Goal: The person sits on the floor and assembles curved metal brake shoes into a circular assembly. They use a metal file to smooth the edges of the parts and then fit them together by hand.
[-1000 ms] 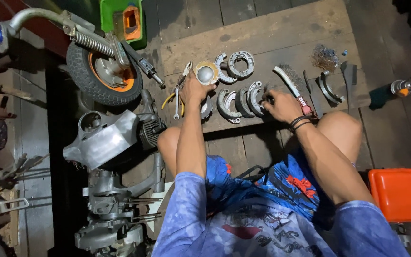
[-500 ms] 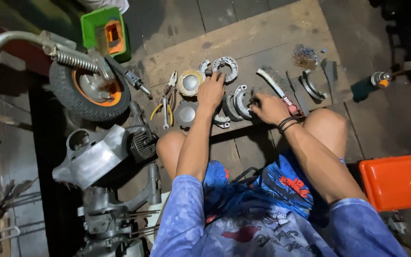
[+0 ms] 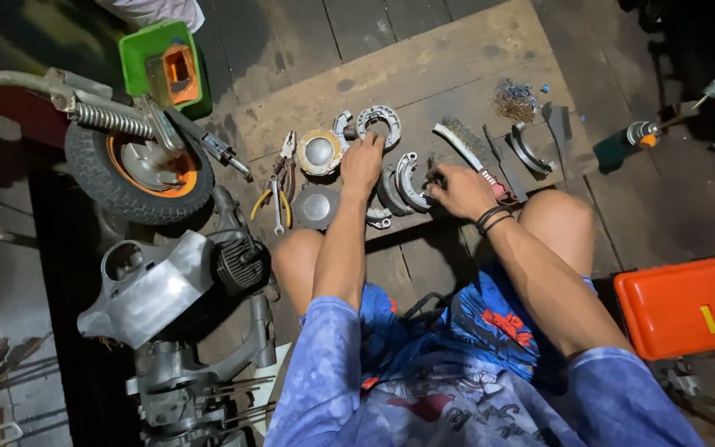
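Landmark: wooden board point(image 3: 424, 70), laid flat on the floor in front of the seated person.
Right hand point(image 3: 461, 190): at the board's near edge, fingers curled around something small; what it holds I cannot tell.
Brake shoes point(image 3: 399, 186): curved metal pair just left of that hand, near edge of board.
Left hand point(image 3: 363, 161): further in, fingertips closed on another brake shoe point(image 3: 378, 124) by the round drum plate point(image 3: 319, 151).
Handling: likely stiff, fairly heavy, maybe greasy; best gripped across the curved web.
Change: left hand has shifted right off the drum plate onto the shoe.
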